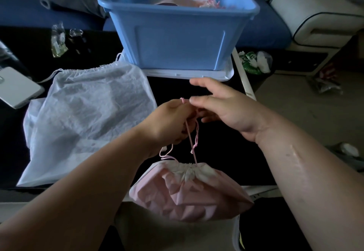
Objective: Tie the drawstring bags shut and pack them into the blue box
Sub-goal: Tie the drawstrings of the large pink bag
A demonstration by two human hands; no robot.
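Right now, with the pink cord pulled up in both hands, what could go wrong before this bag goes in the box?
1. The left hand pinches the pink cord while the right hand looks loose on it; the half-made knot may slip.
2. The pink bag overhangs the table's near edge and could drop if released.
3. The blue box already holds pink bags, so space may be tight.

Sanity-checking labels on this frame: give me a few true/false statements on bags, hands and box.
1. The pink bag has its mouth cinched. True.
2. The left hand grips the pink drawstring. True.
3. The blue box is empty. False: pink material with cord lies inside.
4. The white bag lies right of the pink bag. False: it lies on the left.
5. The right hand rests inside the box. False: it is at the cord, in front of the box.
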